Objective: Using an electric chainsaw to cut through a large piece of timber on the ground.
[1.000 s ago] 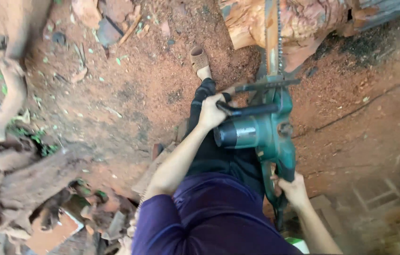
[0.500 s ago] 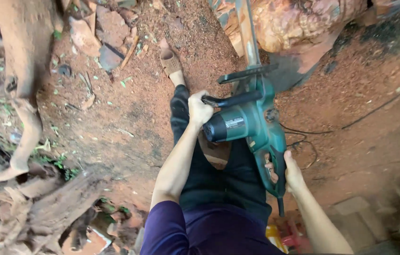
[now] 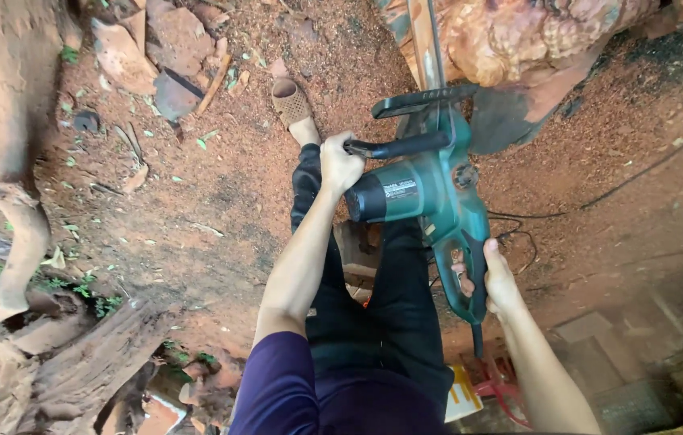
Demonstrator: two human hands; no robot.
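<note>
The left hand (image 3: 340, 165) is closed around the black front handle (image 3: 398, 147) of a green electric chainsaw (image 3: 438, 201). The right hand (image 3: 493, 278) is closed around the rear grip of the same saw, lower in the picture. The saw is held over the person's legs in black trousers, and its guide bar (image 3: 426, 44) points away from the person and lies against a big reddish log (image 3: 535, 40) at the top. The end of the bar is cut off by the upper edge.

On the dark round motor housing there is a small pale label; its shape is long and narrow, and it is too small to make out. A thin black cable (image 3: 631, 177) lies on the ground (image 3: 221, 185), which is covered with red sawdust. One foot in a brown sandal (image 3: 291, 103) stands on it near the log.

At the bottom, just beside the right forearm, a white and yellow package or can (image 3: 461, 395) and something red are half hidden by the leg and arm; what they are is not clear. On the left lie pale roots (image 3: 11, 201) and broken pieces of wood (image 3: 92, 362).
</note>
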